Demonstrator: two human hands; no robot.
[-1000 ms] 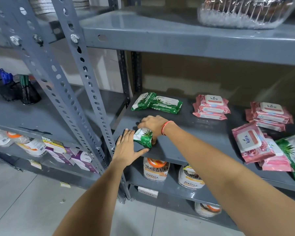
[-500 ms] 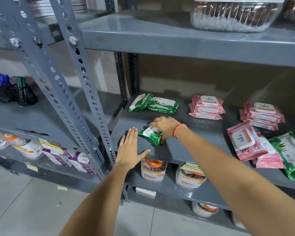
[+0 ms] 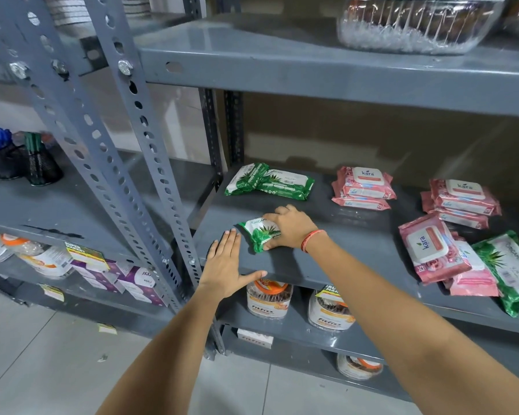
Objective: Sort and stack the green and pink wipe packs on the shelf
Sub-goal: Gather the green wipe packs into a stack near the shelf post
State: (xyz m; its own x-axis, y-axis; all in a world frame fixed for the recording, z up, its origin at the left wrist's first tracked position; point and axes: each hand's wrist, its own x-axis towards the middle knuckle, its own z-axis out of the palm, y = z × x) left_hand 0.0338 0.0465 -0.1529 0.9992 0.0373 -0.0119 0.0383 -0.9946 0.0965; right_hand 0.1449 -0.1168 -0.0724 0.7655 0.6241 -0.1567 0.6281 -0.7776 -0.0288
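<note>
- The right hand point(image 3: 291, 229) is gripping a small green wipe pack point(image 3: 261, 235) near the front left of the grey shelf point(image 3: 357, 250); its fingers point(image 3: 277, 212) are curling over the pack's far side and the thumb is pressing on the near edge.
- The held pack is lying slightly tilted, its lower edge touching the shelf surface.
- The left hand point(image 3: 226, 269) is resting flat on the shelf's front edge, just beside the held pack and not touching it; its fingers point(image 3: 231, 244) are stretched straight and close together, holding nothing, with the thumb splayed to the right along the lip.
- Two green packs point(image 3: 270, 184) are lying side by side at the back left of the shelf, one leaning on the other.
- A stack of pink packs point(image 3: 363, 187) is sitting at the back centre, well apart from the hands.
- A second pink stack point(image 3: 462, 202) is sitting further right.
- A loose pile at the front right is mixing pink packs point(image 3: 432, 250) with a green pack point(image 3: 504, 271), the pieces overlapping and tilted.
- Jars with orange lids point(image 3: 268, 298) are standing on the shelf below.
- A clear plastic container point(image 3: 414, 25) is sitting on the shelf above.
</note>
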